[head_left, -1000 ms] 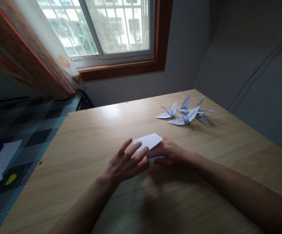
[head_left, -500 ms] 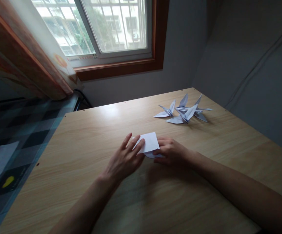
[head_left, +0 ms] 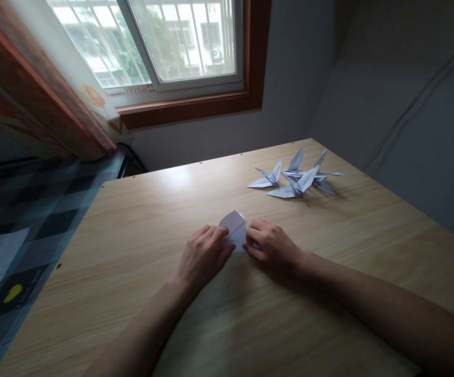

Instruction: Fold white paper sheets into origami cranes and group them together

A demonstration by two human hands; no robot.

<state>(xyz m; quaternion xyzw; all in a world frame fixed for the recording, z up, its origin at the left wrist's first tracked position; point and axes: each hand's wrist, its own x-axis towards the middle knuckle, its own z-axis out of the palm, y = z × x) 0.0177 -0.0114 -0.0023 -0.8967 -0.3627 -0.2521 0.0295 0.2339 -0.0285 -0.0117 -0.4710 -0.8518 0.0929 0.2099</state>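
Note:
A partly folded sheet of white paper [head_left: 235, 229] is between my hands over the middle of the table, its pointed end facing away from me and creases showing on its surface. On its left edge, my left hand [head_left: 207, 254] is closed, with thumb and fingers gripping the paper. The opposite edge is pinched by my right hand [head_left: 268, 242], whose curled fingers cover that side. Beyond them, several folded paper cranes [head_left: 299, 184] stand grouped together toward the far right.
The light wooden table [head_left: 133, 225] has its far edge below a window [head_left: 188, 42] with a brown frame. At left, a checked cloth surface [head_left: 34, 214] carries loose white paper [head_left: 11, 251] beside an orange curtain [head_left: 50, 89]. A cable [head_left: 415, 99] runs along the right wall.
The paper has gone from a flat, square-looking face to a pointed, creased shape. My left hand's spread fingers have closed on its left edge, and my right hand now pinches the right edge.

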